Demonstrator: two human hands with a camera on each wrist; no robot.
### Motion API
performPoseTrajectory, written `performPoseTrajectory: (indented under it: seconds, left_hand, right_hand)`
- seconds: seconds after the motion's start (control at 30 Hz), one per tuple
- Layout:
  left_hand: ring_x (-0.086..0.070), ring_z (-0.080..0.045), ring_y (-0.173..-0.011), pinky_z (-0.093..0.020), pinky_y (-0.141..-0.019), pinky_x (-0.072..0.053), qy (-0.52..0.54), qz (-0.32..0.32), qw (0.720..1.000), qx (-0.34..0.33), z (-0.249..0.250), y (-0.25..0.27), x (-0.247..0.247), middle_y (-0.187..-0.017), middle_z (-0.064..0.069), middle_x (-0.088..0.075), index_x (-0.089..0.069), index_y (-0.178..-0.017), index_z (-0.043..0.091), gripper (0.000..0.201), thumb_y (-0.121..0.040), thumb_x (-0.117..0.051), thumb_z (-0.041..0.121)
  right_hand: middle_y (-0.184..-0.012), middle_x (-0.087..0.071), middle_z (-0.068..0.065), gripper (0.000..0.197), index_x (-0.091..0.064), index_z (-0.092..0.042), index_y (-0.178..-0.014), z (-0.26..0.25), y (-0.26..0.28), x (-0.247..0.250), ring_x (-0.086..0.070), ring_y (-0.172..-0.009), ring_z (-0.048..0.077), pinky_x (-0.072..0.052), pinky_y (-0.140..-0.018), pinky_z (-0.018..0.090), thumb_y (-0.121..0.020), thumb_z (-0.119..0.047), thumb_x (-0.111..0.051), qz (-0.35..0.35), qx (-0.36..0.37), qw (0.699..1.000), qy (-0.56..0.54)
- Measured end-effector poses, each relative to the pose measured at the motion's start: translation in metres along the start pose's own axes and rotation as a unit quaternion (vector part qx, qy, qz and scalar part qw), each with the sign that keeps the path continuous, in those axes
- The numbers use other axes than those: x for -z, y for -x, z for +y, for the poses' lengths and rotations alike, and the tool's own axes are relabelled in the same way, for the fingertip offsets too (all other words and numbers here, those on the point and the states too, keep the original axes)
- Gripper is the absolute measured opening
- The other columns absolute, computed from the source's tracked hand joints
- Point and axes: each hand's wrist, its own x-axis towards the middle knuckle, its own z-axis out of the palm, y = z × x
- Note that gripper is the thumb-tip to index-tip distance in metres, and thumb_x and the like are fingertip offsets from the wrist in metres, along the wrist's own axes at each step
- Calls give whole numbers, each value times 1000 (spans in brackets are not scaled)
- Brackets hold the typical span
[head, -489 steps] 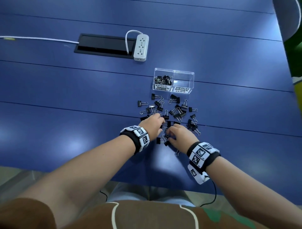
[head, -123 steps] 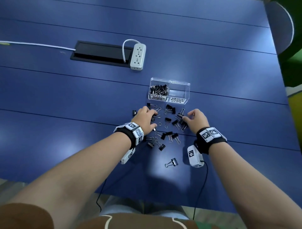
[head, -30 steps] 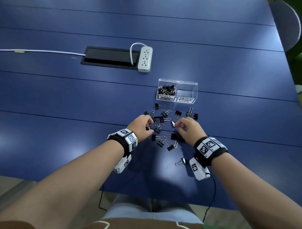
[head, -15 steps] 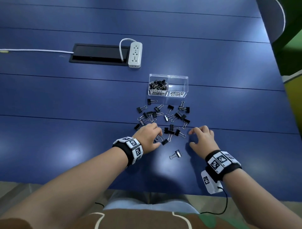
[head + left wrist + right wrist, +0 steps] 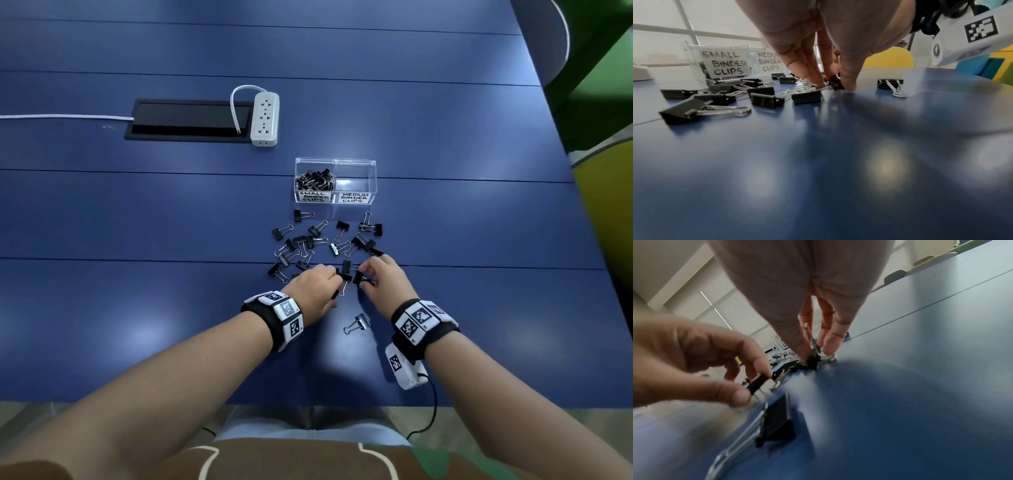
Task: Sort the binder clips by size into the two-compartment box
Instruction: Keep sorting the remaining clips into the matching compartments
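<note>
A dark blue tabletop [image 5: 137, 212] fills the view, thin seams running across it from side to side. Toward the far left there's a black recessed cable hatch [image 5: 186, 119] set into the surface. At its right end lies a white power strip [image 5: 264, 118], its cord [image 5: 236, 102] looping back into the hatch. A white cable [image 5: 61, 117] runs from the left edge to the hatch. Past the far right corner, a grey chair back [image 5: 548, 37] and green and yellow shapes [image 5: 606, 192].
</note>
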Motion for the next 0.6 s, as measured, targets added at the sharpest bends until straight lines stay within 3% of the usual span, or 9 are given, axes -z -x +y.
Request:
performPoseTrajectory:
  seconds: [0.1,0.2,0.43,0.6]
  left_hand:
    - [-50,-26,-103,-37,-93,-43,14,54,998,37,-3,-6,4,-109,-8,-57,-57,-107,9,32,-86,-64,33]
    - [-50,-23,-106,-35,-95,-44,57,74,992,84,-3,-14,8,-111,-6,-57,-55,-108,11,31,-86,-64,32]
    - [-53,-25,-106,-36,-88,-44,48,40,992,107,0,-27,13,-115,-6,-54,-52,-109,11,26,-88,-60,23]
    - [-50,-28,-115,-42,-96,-45,53,-3,993,105,-3,-33,14,-120,-9,-51,-50,-116,9,29,-91,-57,21]
  right_hand:
    - [-105,-47,1,29,-55,-12,-105,0,-3,-7,-51,-88,20,-47,-84,32,-80,-17,-70,-14,-10,1000,7]
    - [-108,-50,5,29,-53,-9,-104,0,-4,-11,-52,-91,24,-46,-84,35,-80,-16,-68,-13,-5,1000,16]
    - [-96,-55,6,20,-55,-8,-93,-5,-12,-8,-47,-78,19,-46,-76,32,-75,-10,-62,-6,34,999,22]
    - [-79,-58,0,20,-62,-11,-89,-8,-31,13,-49,-63,13,-45,-66,20,-71,-7,-69,35,-16,994,-107]
